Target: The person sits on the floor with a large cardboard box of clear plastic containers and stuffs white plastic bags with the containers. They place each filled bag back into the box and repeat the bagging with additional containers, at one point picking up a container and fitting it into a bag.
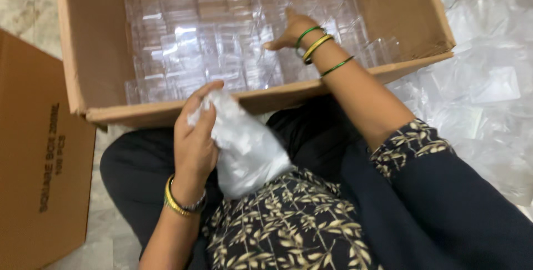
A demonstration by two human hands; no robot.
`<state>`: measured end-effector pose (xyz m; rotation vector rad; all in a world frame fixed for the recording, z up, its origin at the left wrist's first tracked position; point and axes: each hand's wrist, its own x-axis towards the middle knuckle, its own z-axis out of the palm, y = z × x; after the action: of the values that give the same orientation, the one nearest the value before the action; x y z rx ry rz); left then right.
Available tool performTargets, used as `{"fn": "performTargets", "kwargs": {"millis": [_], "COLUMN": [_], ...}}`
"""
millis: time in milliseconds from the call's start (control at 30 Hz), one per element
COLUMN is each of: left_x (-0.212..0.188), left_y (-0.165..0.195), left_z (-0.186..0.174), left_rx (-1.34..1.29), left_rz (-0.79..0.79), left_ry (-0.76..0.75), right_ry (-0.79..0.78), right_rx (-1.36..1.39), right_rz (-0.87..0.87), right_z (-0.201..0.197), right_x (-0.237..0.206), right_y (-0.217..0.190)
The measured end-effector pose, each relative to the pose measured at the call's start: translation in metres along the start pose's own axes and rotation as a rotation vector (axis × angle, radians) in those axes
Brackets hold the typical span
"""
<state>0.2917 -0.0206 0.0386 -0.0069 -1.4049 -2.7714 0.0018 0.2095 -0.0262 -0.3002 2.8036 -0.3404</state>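
My left hand [195, 136] grips a stack of clear plastic containers wrapped in a thin plastic bag [244, 148], held against my lap. My right hand [291, 31], with green and yellow bangles on the wrist, reaches into an open cardboard box [75, 48] and rests on the clear square plastic containers [194, 42] packed inside in rows. I cannot tell whether its fingers hold one of them.
A closed brown cardboard box [39, 164] stands at the left on the pale floor. A heap of loose clear plastic bags and containers [483, 92] lies at the right. My legs in dark cloth sit under the open box's near edge.
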Motion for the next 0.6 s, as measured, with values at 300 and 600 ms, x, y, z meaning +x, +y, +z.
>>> {"fn": "performTargets", "kwargs": {"millis": [300,600], "left_x": [-0.001,-0.012], "left_y": [-0.013,-0.031], "left_z": [-0.001,0.032], "left_rx": [-0.186,-0.228], "left_rz": [0.079,-0.065], "left_ry": [0.011,0.013], "right_ry": [0.123,-0.261], "right_rx": [0.751,1.613], "right_rz": [-0.591,-0.213], "right_z": [-0.014,0.046], "right_x": [-0.23,-0.287], "right_y": [-0.073,-0.07]}}
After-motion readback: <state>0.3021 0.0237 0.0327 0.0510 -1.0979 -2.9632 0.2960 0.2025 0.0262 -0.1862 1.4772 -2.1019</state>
